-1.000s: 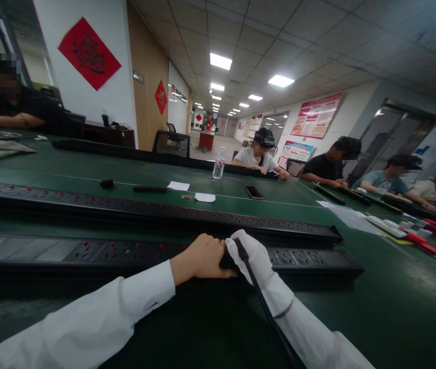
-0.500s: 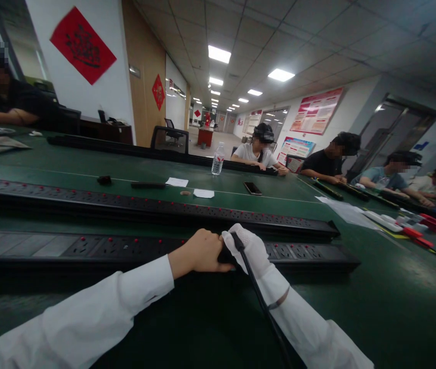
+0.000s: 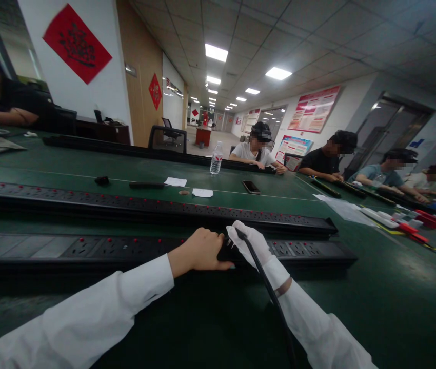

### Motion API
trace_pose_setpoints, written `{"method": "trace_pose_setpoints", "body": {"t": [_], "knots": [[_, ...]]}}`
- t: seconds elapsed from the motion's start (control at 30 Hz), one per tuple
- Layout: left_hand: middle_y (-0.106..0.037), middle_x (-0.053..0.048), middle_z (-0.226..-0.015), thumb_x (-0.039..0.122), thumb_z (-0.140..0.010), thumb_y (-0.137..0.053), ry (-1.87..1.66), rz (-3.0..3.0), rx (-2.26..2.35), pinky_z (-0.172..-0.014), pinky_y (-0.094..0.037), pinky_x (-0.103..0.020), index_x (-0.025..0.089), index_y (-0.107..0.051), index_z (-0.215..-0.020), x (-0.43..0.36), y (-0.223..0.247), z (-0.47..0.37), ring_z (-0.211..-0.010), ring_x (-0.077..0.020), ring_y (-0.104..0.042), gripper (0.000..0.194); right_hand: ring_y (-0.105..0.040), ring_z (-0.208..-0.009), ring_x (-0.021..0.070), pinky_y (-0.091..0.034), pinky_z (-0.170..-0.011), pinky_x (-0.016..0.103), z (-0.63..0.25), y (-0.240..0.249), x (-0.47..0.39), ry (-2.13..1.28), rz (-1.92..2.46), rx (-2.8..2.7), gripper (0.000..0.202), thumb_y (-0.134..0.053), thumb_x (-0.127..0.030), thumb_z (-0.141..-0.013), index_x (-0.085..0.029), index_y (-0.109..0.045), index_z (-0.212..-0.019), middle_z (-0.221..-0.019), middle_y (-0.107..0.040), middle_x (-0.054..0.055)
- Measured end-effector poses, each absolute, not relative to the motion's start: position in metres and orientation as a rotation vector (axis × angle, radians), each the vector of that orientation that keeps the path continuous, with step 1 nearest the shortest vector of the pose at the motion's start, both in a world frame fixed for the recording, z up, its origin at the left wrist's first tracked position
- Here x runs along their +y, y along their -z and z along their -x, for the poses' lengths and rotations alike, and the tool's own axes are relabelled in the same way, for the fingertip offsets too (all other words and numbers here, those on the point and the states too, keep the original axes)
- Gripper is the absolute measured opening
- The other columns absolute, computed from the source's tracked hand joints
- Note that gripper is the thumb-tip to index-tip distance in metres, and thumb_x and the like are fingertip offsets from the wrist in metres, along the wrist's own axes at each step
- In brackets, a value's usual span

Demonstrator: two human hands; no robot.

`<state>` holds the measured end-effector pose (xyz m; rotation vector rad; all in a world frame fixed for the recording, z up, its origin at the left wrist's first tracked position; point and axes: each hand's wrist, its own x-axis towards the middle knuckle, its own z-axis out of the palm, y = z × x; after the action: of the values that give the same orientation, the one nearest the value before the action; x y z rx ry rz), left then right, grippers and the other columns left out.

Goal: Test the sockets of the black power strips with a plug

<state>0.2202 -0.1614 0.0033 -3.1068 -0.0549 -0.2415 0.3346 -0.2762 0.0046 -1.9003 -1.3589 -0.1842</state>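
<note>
Here, head view: the bare left hand presses flat, fingers closed, on the near power strip lying along the green desk. The gloved right hand grips a plug with its black cord, prongs showing just above the sockets, apparently not yet seated.

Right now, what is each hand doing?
Left hand: bare, curled, pressing on the near power strip.
Right hand: gloved, closed on a black plug and cable.

The long black power strip lies flat along my near edge of the green table, sockets up. My black plug stands over a socket, prongs showing, its cable trailing toward me.
</note>
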Motion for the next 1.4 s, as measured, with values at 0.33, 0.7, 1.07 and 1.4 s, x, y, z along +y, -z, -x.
{"method": "trace_pose_setpoints", "body": {"t": [0.33,0.7,1.07,1.4], "knots": [[-0.063,-0.010,-0.074,0.068,-0.070,-0.035,0.297,3.102,-0.006,-0.059,-0.043,-0.034,0.013,-0.058,-0.079,-0.164,-0.008,-0.219,-0.062,-0.0234,-0.060,0.061,-0.050,-0.062,0.0114,-0.031,-0.061,0.023,-0.321,-0.011,-0.281,0.555,2.157,-1.648,0.028,-0.036,-0.037,-0.085,-0.020,-0.055,-0.072,-0.064,-0.056,0.001],[-0.064,-0.006,-0.076,0.066,-0.069,-0.039,0.323,3.158,-0.055,-0.063,-0.044,-0.033,0.016,-0.057,-0.090,-0.162,-0.007,-0.218,-0.067,-0.0219,-0.060,0.057,-0.046,-0.064,0.0128,-0.028,-0.062,0.025,-0.315,-0.003,-0.287,0.755,2.172,-1.826,0.026,-0.035,-0.035,-0.084,-0.019,-0.054,-0.075,-0.069,-0.053,0.002],[-0.064,-0.006,-0.080,0.069,-0.067,-0.038,0.238,3.153,-0.098,-0.061,-0.044,-0.034,0.017,-0.057,-0.091,-0.162,-0.006,-0.221,-0.067,-0.0220,-0.060,0.060,-0.049,-0.071,0.0137,-0.033,-0.066,0.024,-0.316,0.007,-0.291,0.614,2.125,-1.708,0.025,-0.038,-0.039,-0.082,-0.019,-0.053,-0.084,-0.075,-0.053,0.003],[-0.063,-0.005,-0.078,0.067,-0.069,-0.038,0.221,3.170,-0.078,-0.059,-0.043,-0.032,0.018,-0.056,-0.089,-0.162,-0.007,-0.220,-0.064,-0.0201,-0.059,0.056,-0.049,-0.070,0.0138,-0.032,-0.065,0.024,-0.315,0.005,-0.291,0.590,2.152,-1.700,0.026,-0.038,-0.040,-0.083,-0.019,-0.053,-0.085,-0.076,-0.054,0.003]]}}
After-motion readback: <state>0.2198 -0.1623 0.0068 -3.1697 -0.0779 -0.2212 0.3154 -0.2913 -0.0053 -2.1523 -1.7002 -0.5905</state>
